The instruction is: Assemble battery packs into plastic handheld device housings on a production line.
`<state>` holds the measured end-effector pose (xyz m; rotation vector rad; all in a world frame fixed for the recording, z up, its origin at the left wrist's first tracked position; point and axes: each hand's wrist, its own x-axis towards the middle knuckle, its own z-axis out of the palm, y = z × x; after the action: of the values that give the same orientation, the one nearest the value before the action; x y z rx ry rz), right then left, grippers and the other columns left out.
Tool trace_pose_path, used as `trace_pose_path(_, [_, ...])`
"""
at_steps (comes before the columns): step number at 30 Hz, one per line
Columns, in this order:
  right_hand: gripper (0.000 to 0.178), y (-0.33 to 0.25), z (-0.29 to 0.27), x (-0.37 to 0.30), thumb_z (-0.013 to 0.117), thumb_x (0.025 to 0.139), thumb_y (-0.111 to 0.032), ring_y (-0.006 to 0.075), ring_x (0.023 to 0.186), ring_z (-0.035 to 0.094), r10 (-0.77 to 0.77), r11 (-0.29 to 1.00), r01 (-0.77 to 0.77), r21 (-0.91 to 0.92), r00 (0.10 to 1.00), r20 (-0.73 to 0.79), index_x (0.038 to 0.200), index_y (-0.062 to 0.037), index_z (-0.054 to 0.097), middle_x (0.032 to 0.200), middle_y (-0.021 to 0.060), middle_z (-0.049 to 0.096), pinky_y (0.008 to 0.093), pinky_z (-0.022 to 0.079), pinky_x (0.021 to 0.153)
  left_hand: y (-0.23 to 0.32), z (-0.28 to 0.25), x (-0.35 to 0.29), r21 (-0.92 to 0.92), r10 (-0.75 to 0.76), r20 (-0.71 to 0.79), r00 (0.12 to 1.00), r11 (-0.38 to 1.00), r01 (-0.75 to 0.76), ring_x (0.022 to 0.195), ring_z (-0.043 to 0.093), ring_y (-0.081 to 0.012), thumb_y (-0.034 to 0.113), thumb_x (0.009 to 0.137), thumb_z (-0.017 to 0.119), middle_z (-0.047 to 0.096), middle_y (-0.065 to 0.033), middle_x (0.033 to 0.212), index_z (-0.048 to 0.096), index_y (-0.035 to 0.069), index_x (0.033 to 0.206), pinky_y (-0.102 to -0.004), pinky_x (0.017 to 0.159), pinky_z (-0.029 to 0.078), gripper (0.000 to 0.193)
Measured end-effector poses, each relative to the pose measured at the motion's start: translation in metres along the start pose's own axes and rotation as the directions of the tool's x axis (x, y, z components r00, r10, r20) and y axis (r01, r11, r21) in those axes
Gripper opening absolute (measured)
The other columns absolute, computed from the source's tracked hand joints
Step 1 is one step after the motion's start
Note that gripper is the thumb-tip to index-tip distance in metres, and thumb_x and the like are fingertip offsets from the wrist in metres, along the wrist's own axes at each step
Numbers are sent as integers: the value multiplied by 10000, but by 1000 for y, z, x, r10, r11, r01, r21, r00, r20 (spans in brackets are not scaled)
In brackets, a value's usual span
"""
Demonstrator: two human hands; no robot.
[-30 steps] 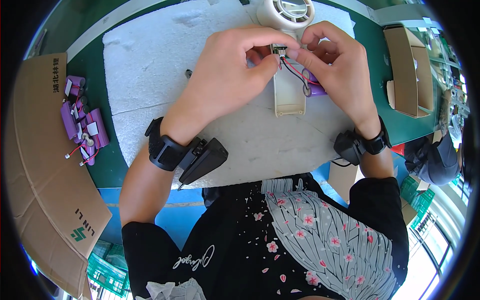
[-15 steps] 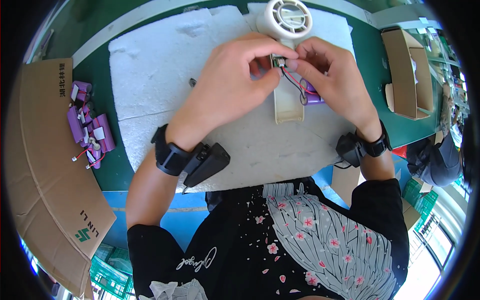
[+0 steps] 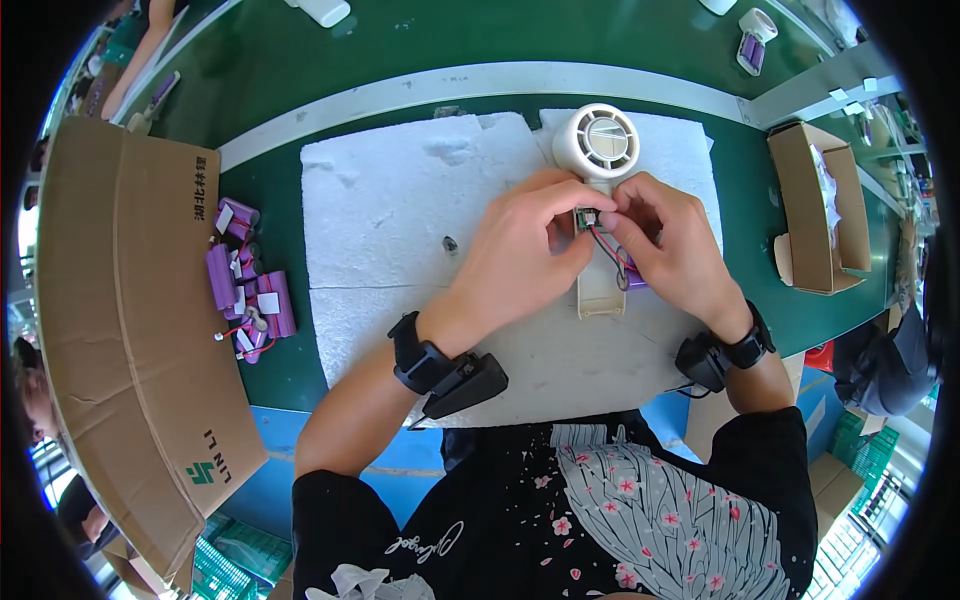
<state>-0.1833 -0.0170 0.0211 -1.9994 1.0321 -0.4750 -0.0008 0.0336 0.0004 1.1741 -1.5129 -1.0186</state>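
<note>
A cream handheld fan (image 3: 597,155) lies on the white foam sheet, its round grille away from me and its handle uncovered. My left hand (image 3: 525,245) is closed on the fan's handle from the left, thumb and fingertips beside a small green circuit board (image 3: 583,214). My right hand (image 3: 672,238) is closed in a pinch at the board's small white connector (image 3: 592,216). Red and black wires (image 3: 606,245) run from the connector to a purple battery (image 3: 634,277), partly hidden under my right hand. The connector's seating is hidden by my fingertips.
Several purple batteries (image 3: 250,285) with leads lie left of the foam sheet (image 3: 390,220), next to a large cardboard box (image 3: 120,300). An opened carton (image 3: 815,215) stands at the right. Across the green table (image 3: 450,40) lies another fan (image 3: 755,38). A person's arm shows far left.
The view has shifted, showing more of the table's far side. My hands keep their grip at the circuit board and connector, with little visible change between them.
</note>
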Motion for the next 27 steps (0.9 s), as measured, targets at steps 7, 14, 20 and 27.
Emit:
trace_pose_path(7, [180,-2,4,-1,681,834,-51,117,592,555,-135,991,135,-7,989,-65,954,-9,554,806,72,559,253,437,532,-4,1,-1,-25,-69,-70,995,997,68,698,602,-142,-58,728,596,621,-75,882,675,28,970,-245,638,484,269])
trace_pose_path(14, [260,0,-6,-3,729,775,-60,177,640,578,-312,950,310,-31,947,-82,975,-23,567,880,90,550,285,460,565,-9,-8,5,-117,-105,-109,988,989,92,753,617,-128,-79,746,578,639,-69,922,685,36,985,-237,666,492,286])
trace_pose_path(20, [216,-6,-22,-1,737,719,-7,230,671,580,-460,840,444,-311,887,25,880,-5,594,880,107,586,311,470,601,-12,-17,4,10,-62,-64,996,998,63,804,615,-109,-56,773,625,630,-54,985,676,31,1017,-232,684,497,264])
trace_pose_path(27, [236,-16,-23,-12,734,688,63,204,661,607,-215,960,217,-179,976,30,884,21,611,912,120,642,294,489,614,-8,-14,5,-7,-91,-100,991,996,91,717,598,-112,-38,754,635,627,-55,941,696,44,994,-235,647,490,260])
